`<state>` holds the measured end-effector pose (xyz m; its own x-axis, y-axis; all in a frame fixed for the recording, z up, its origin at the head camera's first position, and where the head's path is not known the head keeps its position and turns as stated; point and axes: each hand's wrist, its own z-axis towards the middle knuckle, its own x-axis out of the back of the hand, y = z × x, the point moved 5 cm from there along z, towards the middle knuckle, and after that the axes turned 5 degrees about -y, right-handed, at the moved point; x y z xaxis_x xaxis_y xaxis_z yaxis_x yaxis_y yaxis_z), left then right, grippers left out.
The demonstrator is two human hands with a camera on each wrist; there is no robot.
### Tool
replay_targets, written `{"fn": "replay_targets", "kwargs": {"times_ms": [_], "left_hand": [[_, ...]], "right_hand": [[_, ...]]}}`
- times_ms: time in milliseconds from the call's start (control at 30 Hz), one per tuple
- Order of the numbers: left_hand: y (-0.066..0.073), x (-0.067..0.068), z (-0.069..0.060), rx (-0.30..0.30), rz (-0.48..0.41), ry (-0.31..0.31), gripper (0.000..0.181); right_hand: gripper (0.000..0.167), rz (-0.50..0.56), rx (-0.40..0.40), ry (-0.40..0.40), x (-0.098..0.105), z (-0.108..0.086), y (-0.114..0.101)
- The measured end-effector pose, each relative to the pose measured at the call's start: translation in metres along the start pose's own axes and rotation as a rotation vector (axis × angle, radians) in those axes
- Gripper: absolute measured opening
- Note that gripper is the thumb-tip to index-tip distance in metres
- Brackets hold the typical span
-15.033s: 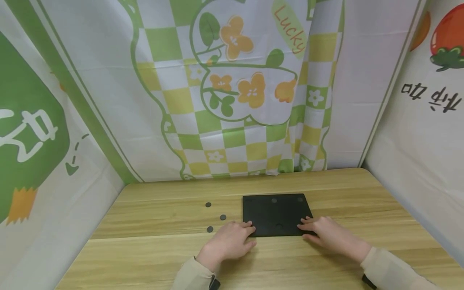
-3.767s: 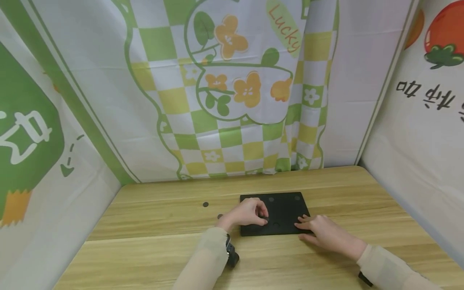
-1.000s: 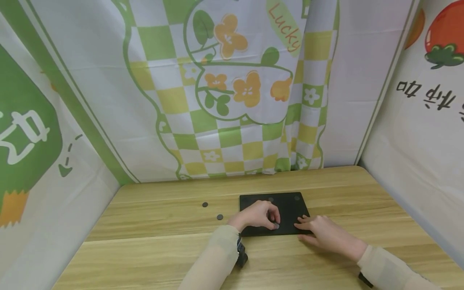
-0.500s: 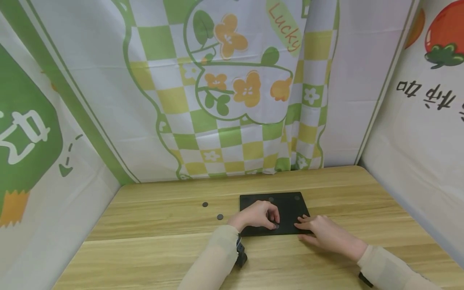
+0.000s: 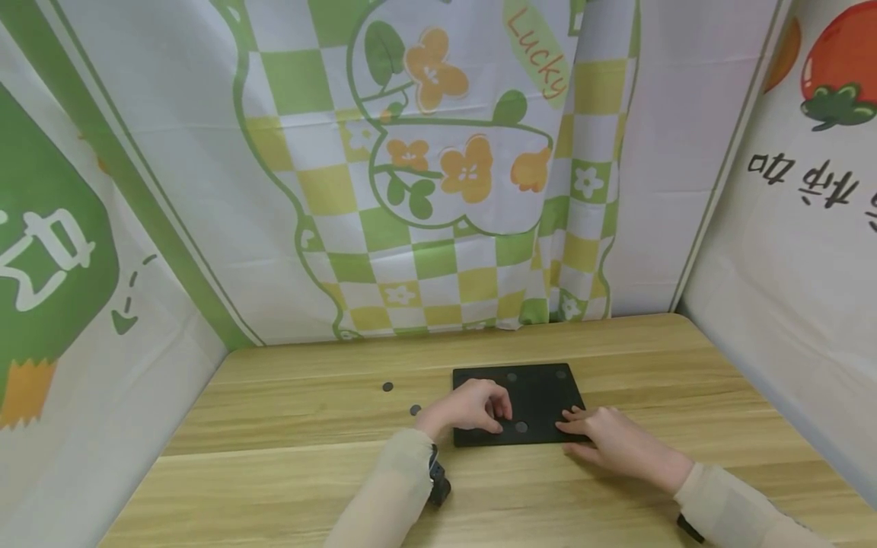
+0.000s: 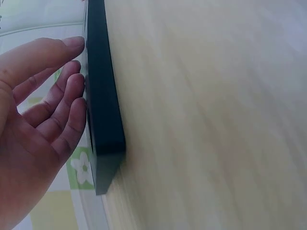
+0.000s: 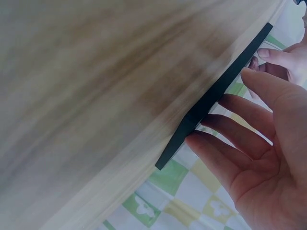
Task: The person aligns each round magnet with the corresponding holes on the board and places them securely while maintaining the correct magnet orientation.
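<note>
1. While we hung our left hand [image 5: 469,406] over the black board [image 5: 543,399], its fingers curved loosely, gripping nothing; a dark disc [image 5: 521,427] lay on the board just beside it.
2. Our right hand [image 5: 610,435] rested relaxed fingertips on the board's right edge, grasping nothing.
3. We noted two more discs [image 5: 511,377] along its far side.
4. Board flat on the wooden table [image 5: 274,472]; we counted two loose discs [image 5: 387,387] to its left.

The left forearm [image 5: 384,491] and right forearm [image 5: 736,508], both sleeved, converged from below. The left hand [image 5: 469,405] was arched, its fingers [image 6: 73,122] gently bent and its thumb [image 6: 43,56] separated from them. The right hand [image 5: 613,438] faced palm down, its fingers [image 7: 235,132] extended with slight flexion and somewhat spread. The hands did not touch.
</note>
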<state>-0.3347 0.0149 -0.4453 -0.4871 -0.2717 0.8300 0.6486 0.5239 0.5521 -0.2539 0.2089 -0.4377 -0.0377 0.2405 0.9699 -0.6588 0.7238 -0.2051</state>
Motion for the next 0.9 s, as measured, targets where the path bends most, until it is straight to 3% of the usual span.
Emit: {"fn": "replay_targets", "kwargs": {"times_ms": [533, 900], "left_hand": [[-0.016, 0.017, -0.031, 0.012, -0.109, 0.064, 0.013], [-0.033, 0.027, -0.052, 0.051, -0.131, 0.131, 0.014]], "right_hand": [[0.033, 0.009, 0.016, 0.013, 0.001, 0.000, 0.000], [0.033, 0.019, -0.005, -0.001, 0.000, -0.001, 0.000]]}}
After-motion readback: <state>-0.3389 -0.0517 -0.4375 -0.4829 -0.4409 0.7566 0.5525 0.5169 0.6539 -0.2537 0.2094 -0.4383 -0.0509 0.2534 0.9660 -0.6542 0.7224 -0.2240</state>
